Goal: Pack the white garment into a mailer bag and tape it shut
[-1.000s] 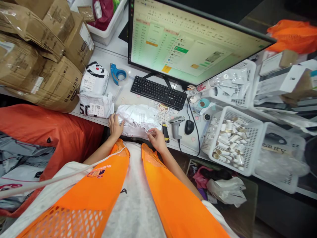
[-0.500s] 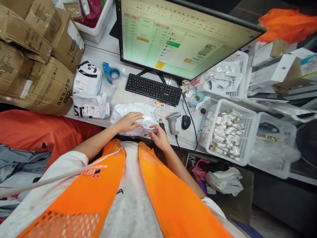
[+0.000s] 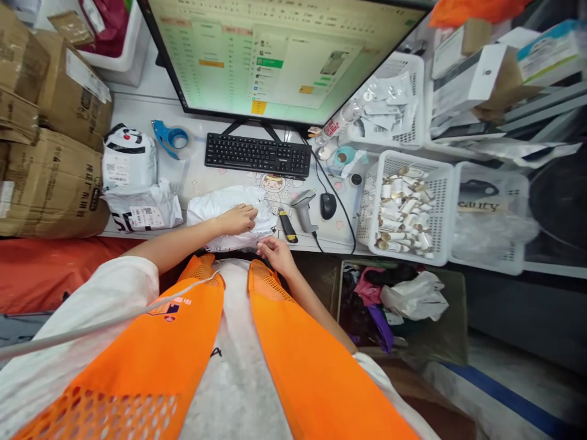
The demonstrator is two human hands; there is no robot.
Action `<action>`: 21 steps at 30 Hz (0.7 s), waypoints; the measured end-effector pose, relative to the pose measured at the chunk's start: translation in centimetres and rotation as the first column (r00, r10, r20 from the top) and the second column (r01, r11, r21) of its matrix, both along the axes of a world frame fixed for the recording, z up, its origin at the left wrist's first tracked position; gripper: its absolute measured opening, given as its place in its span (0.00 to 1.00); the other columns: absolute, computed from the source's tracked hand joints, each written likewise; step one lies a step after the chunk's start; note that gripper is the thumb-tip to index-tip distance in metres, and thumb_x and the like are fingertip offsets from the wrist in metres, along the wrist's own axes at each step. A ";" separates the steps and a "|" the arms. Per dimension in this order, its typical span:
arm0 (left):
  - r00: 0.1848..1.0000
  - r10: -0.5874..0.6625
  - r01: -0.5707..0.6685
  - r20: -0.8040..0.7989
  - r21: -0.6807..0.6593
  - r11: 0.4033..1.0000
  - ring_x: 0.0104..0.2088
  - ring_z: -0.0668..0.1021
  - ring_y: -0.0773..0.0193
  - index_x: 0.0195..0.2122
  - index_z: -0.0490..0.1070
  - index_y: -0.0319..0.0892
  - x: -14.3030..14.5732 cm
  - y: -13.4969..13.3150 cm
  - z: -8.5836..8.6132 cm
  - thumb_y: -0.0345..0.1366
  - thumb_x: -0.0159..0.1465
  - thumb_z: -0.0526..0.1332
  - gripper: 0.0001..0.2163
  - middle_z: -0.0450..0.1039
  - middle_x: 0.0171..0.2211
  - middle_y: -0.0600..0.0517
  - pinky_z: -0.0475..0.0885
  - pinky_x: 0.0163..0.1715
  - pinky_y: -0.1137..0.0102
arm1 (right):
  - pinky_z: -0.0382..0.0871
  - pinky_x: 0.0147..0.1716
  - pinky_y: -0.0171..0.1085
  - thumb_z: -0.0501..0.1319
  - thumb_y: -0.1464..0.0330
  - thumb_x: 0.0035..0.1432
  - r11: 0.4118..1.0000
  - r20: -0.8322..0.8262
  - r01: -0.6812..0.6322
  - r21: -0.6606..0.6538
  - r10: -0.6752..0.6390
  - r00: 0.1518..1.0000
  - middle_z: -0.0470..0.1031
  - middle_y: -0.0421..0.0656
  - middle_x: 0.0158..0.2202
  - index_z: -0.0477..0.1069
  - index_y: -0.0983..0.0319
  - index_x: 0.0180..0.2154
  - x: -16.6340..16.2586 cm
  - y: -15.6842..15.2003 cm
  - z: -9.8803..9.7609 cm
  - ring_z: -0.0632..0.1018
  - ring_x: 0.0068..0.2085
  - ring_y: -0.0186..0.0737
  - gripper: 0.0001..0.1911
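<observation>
A crumpled white plastic mailing bag (image 3: 211,205) lies at the front edge of the desk. My left hand (image 3: 239,220) rests on top of it, fingers bent and closed on the plastic. At the bag's near right corner, my right hand (image 3: 275,253) has thumb and fingers pinched together on its edge. Just right of the bag lies a yellow and black box cutter (image 3: 288,226). A grey barcode scanner (image 3: 303,209) sits beside the cutter, with a black mouse (image 3: 328,206) farther right.
Behind the bag are a keyboard (image 3: 257,155) and a monitor (image 3: 275,67). Wrapped parcels (image 3: 144,208), a blue tape dispenser (image 3: 170,139) and cardboard boxes (image 3: 59,177) stand left. On the right, a white basket (image 3: 447,211) holds small white rolls. Below the desk is an open bin (image 3: 452,330) of scraps.
My view has shifted, so the desk sits farther left. My left hand's fingers, stretched out over the bag before, are now bent onto it. My right hand has come down to the bag's near edge.
</observation>
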State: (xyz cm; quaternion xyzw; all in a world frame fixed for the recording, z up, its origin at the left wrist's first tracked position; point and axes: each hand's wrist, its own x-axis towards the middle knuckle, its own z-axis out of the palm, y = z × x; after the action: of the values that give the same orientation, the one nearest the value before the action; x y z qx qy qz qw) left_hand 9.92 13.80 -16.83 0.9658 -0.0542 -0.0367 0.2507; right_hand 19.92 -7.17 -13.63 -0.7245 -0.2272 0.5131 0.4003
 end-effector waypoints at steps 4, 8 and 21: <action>0.997 0.004 -0.012 -0.079 -0.107 0.994 0.48 0.76 0.53 0.38 0.82 0.41 0.5 0.4 -0.2 0.33 0.67 0.58 0.11 0.77 0.44 0.41 0.67 0.50 0.62 | 0.69 0.28 0.36 0.65 0.50 0.54 1.000 0.018 0.018 0.011 -0.018 1.000 0.77 0.41 0.27 0.72 0.59 0.34 0.5 -0.2 -0.9 0.74 0.26 0.36 0.18; 0.938 0.087 -0.133 -0.337 -0.117 0.984 0.43 0.81 0.55 0.59 0.74 0.45 1.6 1.0 -0.2 0.37 0.71 0.53 0.19 0.81 0.43 0.44 0.69 0.45 0.65 | 0.66 0.28 0.36 0.63 0.53 0.56 0.999 0.183 -0.038 0.013 0.035 0.982 0.73 0.39 0.26 0.73 0.59 0.33 1.7 0.3 -1.8 0.71 0.25 0.36 0.16; 0.837 0.002 -0.107 -0.547 -0.159 0.981 0.37 0.82 0.60 0.51 0.80 0.46 4.7 1.6 -1.9 0.46 0.71 0.51 0.20 0.83 0.29 0.51 0.68 0.36 0.72 | 0.67 0.28 0.36 0.61 0.56 0.56 0.996 0.207 0.062 0.058 -0.073 0.976 0.74 0.40 0.24 0.75 0.61 0.33 3.5 0.9 -6.3 0.73 0.26 0.38 0.14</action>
State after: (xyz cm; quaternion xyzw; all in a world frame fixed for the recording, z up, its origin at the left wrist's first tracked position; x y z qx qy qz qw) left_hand 14.62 15.40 -18.77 0.8895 0.0436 -0.2971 0.3445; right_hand 23.39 -6.27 -19.89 -0.7713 -0.2562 0.4144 0.4096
